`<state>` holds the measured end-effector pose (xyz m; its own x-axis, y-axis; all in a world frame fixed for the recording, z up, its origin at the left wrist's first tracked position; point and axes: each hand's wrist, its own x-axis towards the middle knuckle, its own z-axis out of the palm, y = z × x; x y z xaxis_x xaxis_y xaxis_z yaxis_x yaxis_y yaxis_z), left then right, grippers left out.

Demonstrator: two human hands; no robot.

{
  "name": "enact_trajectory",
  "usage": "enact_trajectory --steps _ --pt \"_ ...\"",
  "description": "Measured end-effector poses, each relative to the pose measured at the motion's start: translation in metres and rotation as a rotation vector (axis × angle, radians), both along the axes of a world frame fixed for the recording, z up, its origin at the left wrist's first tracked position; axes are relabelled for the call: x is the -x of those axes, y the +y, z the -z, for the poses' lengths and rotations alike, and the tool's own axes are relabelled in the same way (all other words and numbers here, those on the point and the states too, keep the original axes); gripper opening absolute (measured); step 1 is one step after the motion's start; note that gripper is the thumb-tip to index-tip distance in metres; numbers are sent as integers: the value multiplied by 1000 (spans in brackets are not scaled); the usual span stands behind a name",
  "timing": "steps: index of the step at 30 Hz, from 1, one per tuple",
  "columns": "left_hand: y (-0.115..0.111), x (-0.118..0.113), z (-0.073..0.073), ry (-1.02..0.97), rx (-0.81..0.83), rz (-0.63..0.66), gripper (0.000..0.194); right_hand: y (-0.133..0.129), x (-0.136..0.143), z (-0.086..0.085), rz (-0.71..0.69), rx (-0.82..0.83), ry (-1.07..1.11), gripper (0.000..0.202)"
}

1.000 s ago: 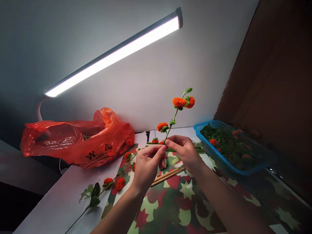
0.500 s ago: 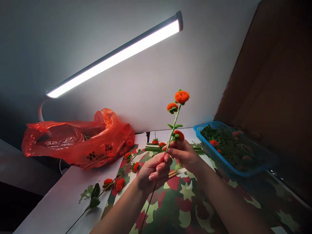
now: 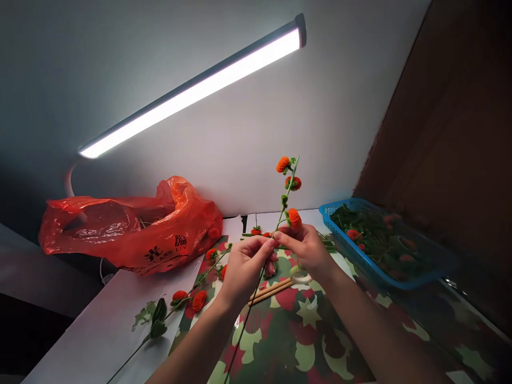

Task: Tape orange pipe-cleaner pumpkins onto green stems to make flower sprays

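One stem (image 3: 281, 216), three blooms (image 3: 295, 183) above left grip (image 3: 246, 266) and right grip (image 3: 308, 250)

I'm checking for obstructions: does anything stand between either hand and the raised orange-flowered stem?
Nothing visible does: the left hand and right hand both pinch the orange-flowered stem, just below its lowest flower.

The bare left forearm (image 3: 194, 341) slants up and rightward, the bare right forearm (image 3: 360, 312) up and leftward, bringing both hands close together. The left hand (image 3: 245, 266) pinches with thumb and index finger, its other fingers curled beneath. The right hand (image 3: 312, 250) points its thumb toward the left fingertips, fingers bent behind and partly hidden. Whether the two thumbs touch is unclear.
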<state>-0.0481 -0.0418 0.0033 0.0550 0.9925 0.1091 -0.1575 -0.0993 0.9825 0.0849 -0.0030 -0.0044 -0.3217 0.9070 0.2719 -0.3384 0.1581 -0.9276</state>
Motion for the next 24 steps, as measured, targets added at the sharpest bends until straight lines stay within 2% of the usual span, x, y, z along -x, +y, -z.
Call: enact_trajectory --steps 4,8,12,14,15,17,19,21,22,24 --pt "1 1 0 -394 197 266 25 3 -4 3 -176 -45 59 20" --pt "-3 -4 6 -610 335 527 22 7 -8 10 -306 -105 95 17" --pt "-4 -6 12 -702 427 594 22 7 -13 10 -326 -81 55 16" --pt "-1 -6 12 -623 445 569 24 7 -15 7 -300 -79 34 15" --pt "0 -5 11 -538 424 516 25 7 -15 5 -267 -77 19 14" --pt "1 -4 9 -287 287 318 25 8 -13 2 -151 -74 -23 15" --pt "1 -4 8 1 69 65 23 7 -10 0 -28 -55 -55 17" --pt "0 -5 7 193 -95 -108 20 6 -6 -1 27 -32 -62 18" --pt "0 -5 6 218 -124 -136 20 6 -4 0 30 -20 -53 18" --pt "-1 -3 5 132 -85 -80 20 4 -2 1 -10 0 -6 18"
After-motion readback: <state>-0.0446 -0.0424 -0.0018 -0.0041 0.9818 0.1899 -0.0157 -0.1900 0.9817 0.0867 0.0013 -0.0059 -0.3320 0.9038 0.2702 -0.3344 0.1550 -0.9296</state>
